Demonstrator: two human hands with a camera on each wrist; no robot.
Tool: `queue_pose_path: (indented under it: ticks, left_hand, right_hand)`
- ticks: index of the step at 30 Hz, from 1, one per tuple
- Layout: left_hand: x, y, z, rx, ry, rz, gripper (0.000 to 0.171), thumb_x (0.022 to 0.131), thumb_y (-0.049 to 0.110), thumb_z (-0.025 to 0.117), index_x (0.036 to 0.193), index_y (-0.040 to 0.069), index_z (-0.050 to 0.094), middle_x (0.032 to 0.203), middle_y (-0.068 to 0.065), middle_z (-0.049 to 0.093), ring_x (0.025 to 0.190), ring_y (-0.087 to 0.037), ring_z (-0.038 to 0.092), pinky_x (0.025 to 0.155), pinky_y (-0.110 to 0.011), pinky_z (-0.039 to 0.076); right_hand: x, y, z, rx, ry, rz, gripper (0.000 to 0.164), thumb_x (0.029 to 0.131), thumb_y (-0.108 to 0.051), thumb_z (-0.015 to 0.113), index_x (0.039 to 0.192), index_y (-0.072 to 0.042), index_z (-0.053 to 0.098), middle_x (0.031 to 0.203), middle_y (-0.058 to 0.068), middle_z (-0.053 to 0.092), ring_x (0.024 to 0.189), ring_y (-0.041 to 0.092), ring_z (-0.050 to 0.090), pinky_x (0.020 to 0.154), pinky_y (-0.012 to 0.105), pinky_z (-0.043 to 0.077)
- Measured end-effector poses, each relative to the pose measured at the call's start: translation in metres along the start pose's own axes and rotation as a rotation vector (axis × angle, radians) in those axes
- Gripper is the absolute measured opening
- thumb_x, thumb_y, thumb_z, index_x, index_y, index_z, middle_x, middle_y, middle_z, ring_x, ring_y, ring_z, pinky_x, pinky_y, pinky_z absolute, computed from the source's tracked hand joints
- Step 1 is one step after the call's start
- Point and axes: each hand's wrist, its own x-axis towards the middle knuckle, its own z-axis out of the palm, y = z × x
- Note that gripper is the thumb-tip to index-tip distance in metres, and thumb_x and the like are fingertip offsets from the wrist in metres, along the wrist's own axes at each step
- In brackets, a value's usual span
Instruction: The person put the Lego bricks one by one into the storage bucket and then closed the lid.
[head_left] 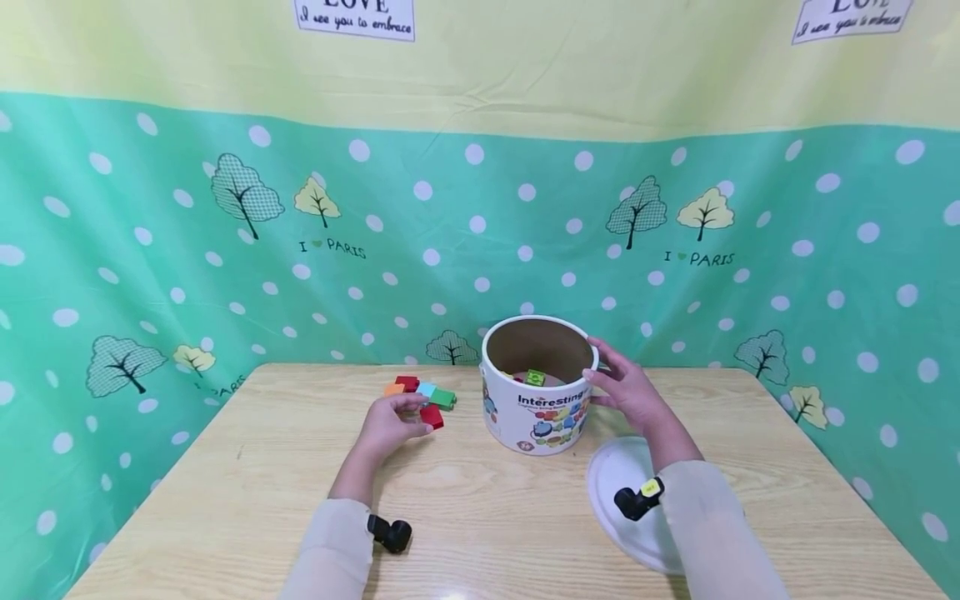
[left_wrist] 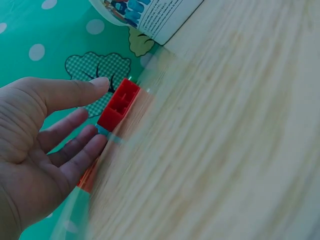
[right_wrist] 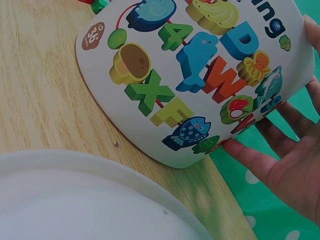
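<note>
The left hand is loosely spread, thumb and fingertips right at a red brick, with an orange brick and a green brick just past it on the bench. Over on the other side, the right hand rests with fingers splayed against a white bucket holding a lime brick, a white lid lying beneath that forearm

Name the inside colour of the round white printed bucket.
The inside wall is brown, best seen in head view.
</note>
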Motion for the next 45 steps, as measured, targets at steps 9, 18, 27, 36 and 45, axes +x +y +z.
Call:
queue_pose_path:
  ticks: [9, 18, 27, 36, 45]
  left_hand:
    - [0.0, -0.001, 0.004, 0.129, 0.003, 0.026, 0.052, 0.071, 0.002, 0.085, 0.12, 0.007, 0.069, 0.116, -0.007, 0.067, 0.094, -0.02, 0.06, 0.083, -0.031, 0.054]
    - [-0.003, 0.002, 0.007, 0.126, -0.008, 0.022, 0.044, 0.073, -0.002, 0.082, 0.114, 0.009, 0.072, 0.108, -0.005, 0.067, 0.091, -0.02, 0.061, 0.08, -0.032, 0.055]
    - [0.0, -0.002, 0.009, 0.17, -0.051, 0.016, 0.046, 0.072, 0.002, 0.084, 0.116, 0.006, 0.07, 0.099, -0.003, 0.066, 0.085, -0.017, 0.059, 0.075, -0.03, 0.053]
    - [-0.001, 0.0, 0.009, 0.192, -0.06, 0.004, 0.045, 0.072, 0.006, 0.085, 0.115, 0.008, 0.072, 0.1, -0.005, 0.064, 0.083, -0.018, 0.058, 0.072, -0.029, 0.053]
    - [-0.003, 0.005, 0.011, -0.012, -0.083, -0.016, 0.048, 0.071, -0.002, 0.084, 0.117, 0.007, 0.071, 0.107, -0.009, 0.067, 0.091, -0.02, 0.066, 0.08, -0.032, 0.056]
  right_hand:
    - [-0.001, -0.002, 0.001, -0.009, 0.006, -0.001, 0.08, 0.09, -0.035, 0.071, 0.155, -0.03, 0.025, 0.16, 0.011, 0.019, 0.14, 0.042, 0.029, 0.094, 0.054, 0.048]
    - [-0.001, 0.0, 0.001, -0.013, -0.001, -0.012, 0.078, 0.092, -0.034, 0.069, 0.156, -0.028, 0.025, 0.16, 0.013, 0.018, 0.139, 0.043, 0.029, 0.095, 0.054, 0.047]
    - [-0.001, -0.001, 0.002, -0.018, 0.004, -0.014, 0.078, 0.091, -0.035, 0.07, 0.155, -0.029, 0.026, 0.16, 0.012, 0.02, 0.139, 0.042, 0.03, 0.094, 0.056, 0.047]
    - [-0.001, 0.0, 0.0, -0.025, -0.001, -0.01, 0.079, 0.091, -0.035, 0.069, 0.156, -0.028, 0.025, 0.16, 0.014, 0.02, 0.14, 0.043, 0.029, 0.095, 0.054, 0.047]
    - [0.001, 0.001, 0.0, -0.031, 0.003, -0.007, 0.079, 0.091, -0.037, 0.069, 0.155, -0.029, 0.025, 0.16, 0.012, 0.021, 0.14, 0.041, 0.03, 0.094, 0.054, 0.048]
